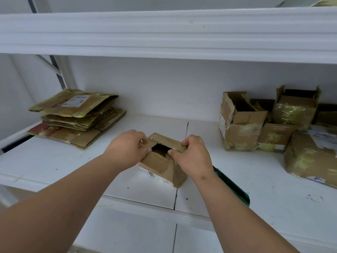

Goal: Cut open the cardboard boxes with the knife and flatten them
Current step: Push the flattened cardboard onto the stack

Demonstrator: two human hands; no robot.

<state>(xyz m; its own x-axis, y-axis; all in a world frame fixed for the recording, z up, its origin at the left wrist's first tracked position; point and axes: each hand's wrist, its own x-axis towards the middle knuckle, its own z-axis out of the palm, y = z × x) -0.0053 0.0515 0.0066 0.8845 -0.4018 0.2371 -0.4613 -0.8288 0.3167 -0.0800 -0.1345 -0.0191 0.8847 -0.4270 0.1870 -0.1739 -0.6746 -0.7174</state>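
Note:
A small taped cardboard box (162,168) stands on the white shelf (73,161) in the middle, its top split into a dark opening. My left hand (127,149) grips the box's left top flap. My right hand (192,157) pinches the right top flap, thumb at the opening's edge. A green-handled knife (232,186) lies on the shelf just right of my right forearm, partly hidden by it.
A stack of flattened boxes (76,115) lies at the back left. Several opened and taped boxes (273,121) crowd the right side. An upper shelf (164,33) hangs overhead. The shelf's front edge runs just below the box.

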